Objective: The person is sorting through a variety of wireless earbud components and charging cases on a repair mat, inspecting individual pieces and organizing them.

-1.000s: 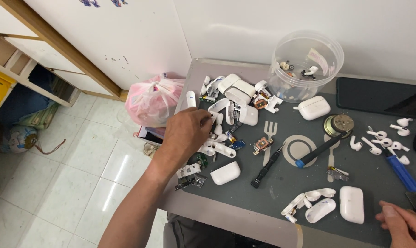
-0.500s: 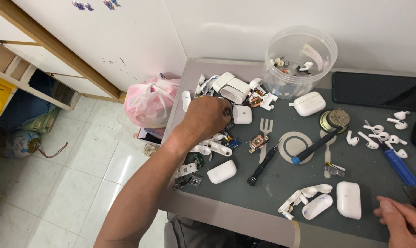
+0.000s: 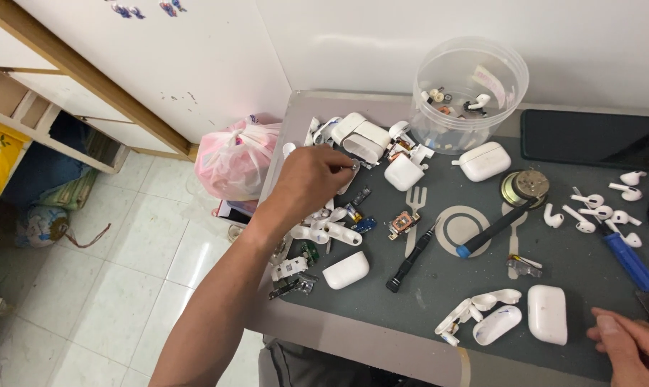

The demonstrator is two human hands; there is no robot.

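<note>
Fingers of my left hand (image 3: 306, 179) have moved up the grey mat (image 3: 439, 287) from the loose white shells and now pinch a small silvery part (image 3: 354, 165) beside the opened white earbud cases (image 3: 360, 137). I see my right hand (image 3: 629, 347) still resting at the mat's near right corner, fingers loosely curled, holding nothing I can make out.

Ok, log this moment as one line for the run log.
left hand: pinching small part above white earbud-case pile | right hand: resting at grey mat edge
</note>
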